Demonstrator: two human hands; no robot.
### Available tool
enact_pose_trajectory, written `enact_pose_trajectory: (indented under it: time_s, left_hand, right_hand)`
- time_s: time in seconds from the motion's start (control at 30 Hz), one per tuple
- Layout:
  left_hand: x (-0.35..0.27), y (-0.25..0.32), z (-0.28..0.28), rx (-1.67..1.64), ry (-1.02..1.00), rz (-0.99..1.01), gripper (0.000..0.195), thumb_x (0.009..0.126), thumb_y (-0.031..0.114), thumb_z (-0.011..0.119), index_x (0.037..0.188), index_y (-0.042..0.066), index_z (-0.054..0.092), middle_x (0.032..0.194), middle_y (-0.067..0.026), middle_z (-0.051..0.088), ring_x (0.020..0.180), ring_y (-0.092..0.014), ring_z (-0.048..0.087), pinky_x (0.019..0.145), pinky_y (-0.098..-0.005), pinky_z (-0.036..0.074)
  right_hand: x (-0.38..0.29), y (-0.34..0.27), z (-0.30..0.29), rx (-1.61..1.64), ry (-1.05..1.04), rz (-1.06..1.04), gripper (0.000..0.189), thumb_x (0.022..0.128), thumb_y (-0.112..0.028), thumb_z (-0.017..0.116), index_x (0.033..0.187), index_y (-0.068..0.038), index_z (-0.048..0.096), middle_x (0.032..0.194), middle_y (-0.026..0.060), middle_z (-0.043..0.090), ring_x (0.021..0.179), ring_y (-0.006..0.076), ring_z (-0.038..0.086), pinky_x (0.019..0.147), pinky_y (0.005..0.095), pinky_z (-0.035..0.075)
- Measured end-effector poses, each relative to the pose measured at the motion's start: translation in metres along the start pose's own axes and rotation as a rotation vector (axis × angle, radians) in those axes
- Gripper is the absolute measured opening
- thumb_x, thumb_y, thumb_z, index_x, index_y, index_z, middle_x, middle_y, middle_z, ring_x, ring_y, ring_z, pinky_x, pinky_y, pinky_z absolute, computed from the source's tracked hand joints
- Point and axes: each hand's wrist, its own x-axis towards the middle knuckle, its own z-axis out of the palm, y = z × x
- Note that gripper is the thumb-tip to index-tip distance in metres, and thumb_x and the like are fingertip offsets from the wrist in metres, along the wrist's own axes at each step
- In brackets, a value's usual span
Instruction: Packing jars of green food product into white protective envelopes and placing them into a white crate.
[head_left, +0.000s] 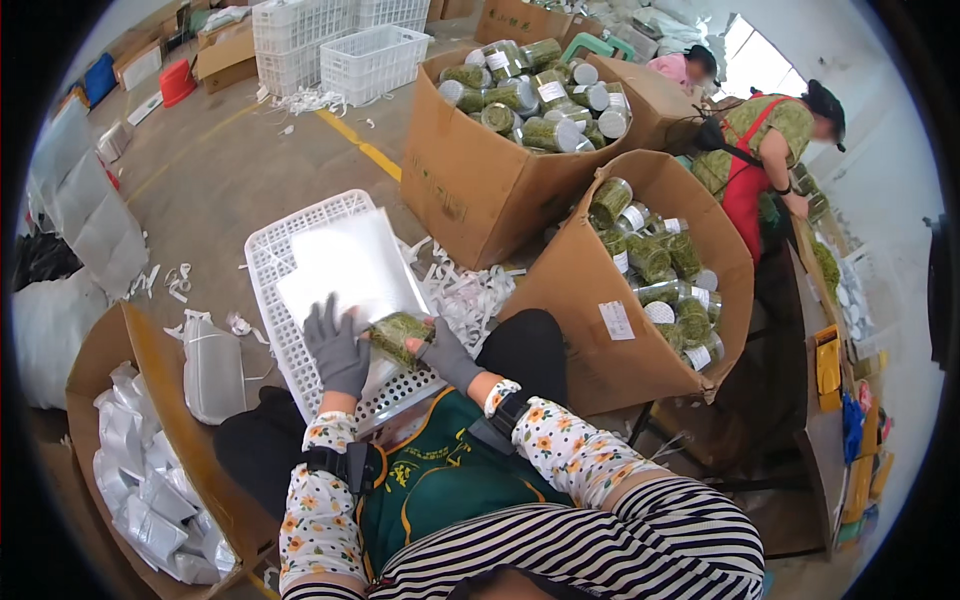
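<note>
My right hand (452, 355), in a grey fingertipless glove, grips a clear jar (399, 339) filled with green dried plant matter. The jar lies on its side over the near part of a stack of white sheets (349, 259). My left hand (335, 351), gloved alike, is spread with fingers apart at the near left part of the stack. Its thumb is by the jar's left end; whether it presses on the jar I cannot tell. Beneath the sheets is an upturned white perforated plastic crate (271, 251), right before my lap.
Cardboard boxes of filled jars stand ahead (465, 184) and to the right (570, 330). At the left is a carton (150, 352) of silvery-white wrapped packages (146, 487). Paper strips (472, 292) litter the floor. A person (757, 150) leans over a bench at the right.
</note>
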Motion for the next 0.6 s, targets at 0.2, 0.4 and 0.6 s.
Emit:
enact_pose_trajectory:
  time_s: [0.2, 0.4, 0.6]
  left_hand:
    - [-0.026, -0.035, 0.04, -0.303, -0.354, -0.728, 0.065, 0.079, 0.015, 0.047, 0.137, -0.003, 0.022, 0.086, -0.0235, 0.06, 0.08, -0.034, 0.061, 0.073, -0.0365, 0.048]
    - [-0.006, -0.016, 0.024, -0.923, -0.43, -0.727, 0.064, 0.081, 0.009, 0.046, 0.139, -0.001, 0.021, 0.073, -0.0118, 0.057, 0.059, -0.018, 0.053, 0.055, -0.0296, 0.043]
    - [-0.005, -0.004, 0.028, -1.096, -0.45, -0.865, 0.04, 0.081, 0.011, 0.047, 0.12, 0.004, 0.04, 0.073, -0.0047, 0.054, 0.054, -0.01, 0.047, 0.045, -0.024, 0.039]
  right_hand:
    - [0.008, 0.001, 0.008, -0.003, 0.036, 0.057, 0.073, 0.078, -0.04, 0.067, 0.124, 0.005, 0.034, 0.114, 0.0242, 0.051, 0.104, 0.0273, 0.053, 0.088, 0.0329, 0.042]
    - [0.019, -0.057, 0.011, -0.613, 0.127, -0.357, 0.076, 0.062, -0.026, 0.074, 0.122, 0.001, 0.037, 0.118, 0.0219, 0.041, 0.113, 0.0362, 0.039, 0.096, 0.0404, 0.035]
    - [0.061, -0.014, 0.05, 0.16, 0.221, 0.001, 0.066, 0.066, -0.031, 0.076, 0.113, 0.002, 0.042, 0.099, 0.0188, 0.054, 0.094, 0.031, 0.054, 0.085, 0.0369, 0.044]
